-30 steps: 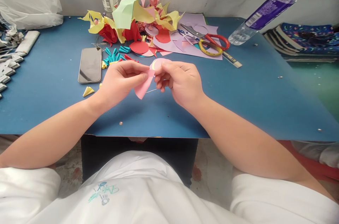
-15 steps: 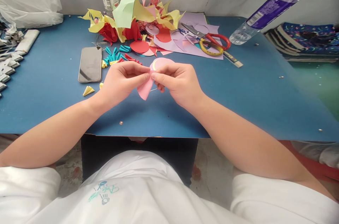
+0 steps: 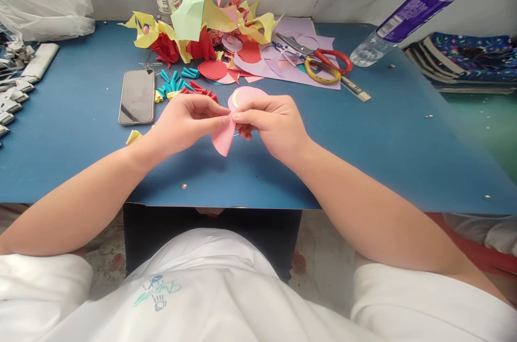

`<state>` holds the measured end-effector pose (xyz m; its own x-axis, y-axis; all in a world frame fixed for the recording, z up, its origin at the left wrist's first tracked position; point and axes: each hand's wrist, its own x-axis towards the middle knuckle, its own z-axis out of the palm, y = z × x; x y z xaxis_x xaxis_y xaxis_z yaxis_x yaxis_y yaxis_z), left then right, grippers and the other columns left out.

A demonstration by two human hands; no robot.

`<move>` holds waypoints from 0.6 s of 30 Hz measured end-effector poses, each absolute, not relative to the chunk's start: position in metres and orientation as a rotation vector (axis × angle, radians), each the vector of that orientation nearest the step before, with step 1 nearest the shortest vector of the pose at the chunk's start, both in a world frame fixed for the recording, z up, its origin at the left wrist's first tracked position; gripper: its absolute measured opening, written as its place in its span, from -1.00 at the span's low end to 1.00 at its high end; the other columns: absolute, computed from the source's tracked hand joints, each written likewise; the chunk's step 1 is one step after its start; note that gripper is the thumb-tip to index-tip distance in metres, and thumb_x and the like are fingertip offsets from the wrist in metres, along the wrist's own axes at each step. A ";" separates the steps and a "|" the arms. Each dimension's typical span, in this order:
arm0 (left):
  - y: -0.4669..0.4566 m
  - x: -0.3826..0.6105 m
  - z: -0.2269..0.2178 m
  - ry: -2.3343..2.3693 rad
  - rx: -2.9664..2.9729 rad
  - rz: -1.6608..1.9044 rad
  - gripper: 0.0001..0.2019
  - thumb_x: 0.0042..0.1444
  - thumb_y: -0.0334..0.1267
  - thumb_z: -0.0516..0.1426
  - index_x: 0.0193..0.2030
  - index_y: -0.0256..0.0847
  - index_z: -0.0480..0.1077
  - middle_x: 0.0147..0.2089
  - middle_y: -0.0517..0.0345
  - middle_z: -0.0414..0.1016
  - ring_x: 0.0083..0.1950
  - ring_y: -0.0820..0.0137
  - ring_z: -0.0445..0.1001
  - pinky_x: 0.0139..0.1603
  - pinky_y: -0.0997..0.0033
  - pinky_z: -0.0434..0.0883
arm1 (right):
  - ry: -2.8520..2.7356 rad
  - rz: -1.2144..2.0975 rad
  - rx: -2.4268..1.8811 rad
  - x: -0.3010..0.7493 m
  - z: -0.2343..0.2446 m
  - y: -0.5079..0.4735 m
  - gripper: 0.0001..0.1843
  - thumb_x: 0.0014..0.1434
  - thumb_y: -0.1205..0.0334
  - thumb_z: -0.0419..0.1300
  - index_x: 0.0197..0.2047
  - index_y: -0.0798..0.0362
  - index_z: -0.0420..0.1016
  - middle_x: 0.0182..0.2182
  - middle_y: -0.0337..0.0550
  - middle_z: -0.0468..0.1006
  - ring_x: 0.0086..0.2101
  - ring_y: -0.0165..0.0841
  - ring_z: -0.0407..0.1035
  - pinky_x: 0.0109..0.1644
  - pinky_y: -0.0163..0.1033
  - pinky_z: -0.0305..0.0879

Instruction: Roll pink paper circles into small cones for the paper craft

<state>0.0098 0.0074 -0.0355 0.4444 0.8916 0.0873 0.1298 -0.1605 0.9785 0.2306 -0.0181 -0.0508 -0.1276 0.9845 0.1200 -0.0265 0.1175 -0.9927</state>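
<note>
With both bare forearms (image 3: pixel 92 191) angled forward and inward over the flat blue tabletop (image 3: pixel 383 153), the left hand (image 3: pixel 188 122) and the right hand (image 3: pixel 280 124) nearly meet, thumbs pressed toward bent fingers, pinching between them the top of a curled pink paper piece (image 3: pixel 223 141) that flares downward below their fingertips.

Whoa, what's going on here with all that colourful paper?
A person is pinching a piece of pink paper between the left hand and the right hand, above a blue table. The paper is curved, with its wide end hanging down. Just beyond the hands are small teal paper rolls. The phone lies to the left, and the scissors lie farther back, on purple paper.
</note>
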 end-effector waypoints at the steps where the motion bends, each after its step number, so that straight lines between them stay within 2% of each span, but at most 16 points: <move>1: 0.010 0.008 -0.035 0.922 1.624 0.849 -0.80 0.12 -0.10 0.54 -0.21 -0.15 0.81 -0.16 0.06 0.84 -0.04 0.13 0.83 0.07 0.13 0.79 | -1.364 1.237 -1.045 0.231 -0.051 -0.017 -0.86 0.09 0.22 0.47 -0.50 -0.07 0.75 -0.54 -0.23 0.57 -0.50 -0.34 0.40 -0.42 -0.15 0.35; 6: 0.022 0.003 -0.040 0.999 1.669 0.763 -0.81 0.10 -0.09 0.53 -0.28 -0.14 0.79 -0.22 0.05 0.82 -0.13 0.18 0.77 0.00 0.15 0.75 | -1.496 1.216 -1.130 0.234 -0.057 -0.011 -0.78 0.16 0.16 0.49 -0.50 -0.05 0.71 -0.58 -0.25 0.53 -0.52 -0.36 0.35 -0.41 -0.15 0.31; 9: 0.027 0.004 -0.046 1.103 1.678 0.713 -0.82 0.09 -0.12 0.50 -0.25 -0.16 0.80 -0.26 0.02 0.79 -0.18 0.18 0.74 -0.02 0.11 0.73 | -1.620 1.030 -1.217 0.237 -0.065 -0.006 -0.80 0.19 0.14 0.46 -0.45 -0.03 0.68 -0.55 -0.24 0.55 -0.47 -0.33 0.38 -0.35 -0.13 0.34; 12: 0.030 0.008 -0.053 1.223 1.752 0.693 -0.76 0.05 -0.19 0.48 -0.13 -0.18 0.81 -0.21 -0.02 0.81 -0.10 0.10 0.76 0.08 0.05 0.74 | -1.723 0.802 -1.217 0.240 -0.077 0.002 -0.93 0.17 0.19 0.45 -0.33 -0.02 0.73 -0.37 -0.17 0.71 -0.36 -0.28 0.47 -0.21 -0.09 0.44; 13: 0.031 0.010 -0.055 1.250 1.797 0.694 -0.74 0.04 -0.22 0.46 -0.10 -0.17 0.80 -0.19 -0.01 0.81 -0.08 0.08 0.77 0.12 0.03 0.74 | -1.741 0.775 -1.203 0.241 -0.081 0.005 -0.91 0.16 0.18 0.45 -0.26 -0.02 0.75 -0.31 -0.15 0.75 -0.33 -0.26 0.50 -0.18 -0.09 0.46; 15: 0.031 0.012 -0.058 1.269 1.911 0.690 -0.78 0.04 -0.27 0.41 -0.13 -0.15 0.79 -0.20 0.02 0.82 -0.05 0.06 0.78 0.23 0.00 0.73 | -1.760 0.779 -1.174 0.241 -0.090 0.010 -0.77 0.14 0.16 0.45 -0.12 -0.02 0.78 -0.23 -0.11 0.79 -0.28 -0.22 0.56 -0.19 -0.10 0.47; 18: 0.031 0.014 -0.061 1.259 2.045 0.673 -0.89 0.05 -0.32 0.34 -0.30 -0.11 0.75 -0.25 0.05 0.82 -0.02 0.02 0.79 0.38 -0.05 0.68 | -1.789 0.803 -1.139 0.240 -0.098 0.015 -0.64 0.11 0.15 0.45 0.00 -0.01 0.76 -0.20 -0.10 0.80 -0.23 -0.19 0.62 -0.17 -0.11 0.49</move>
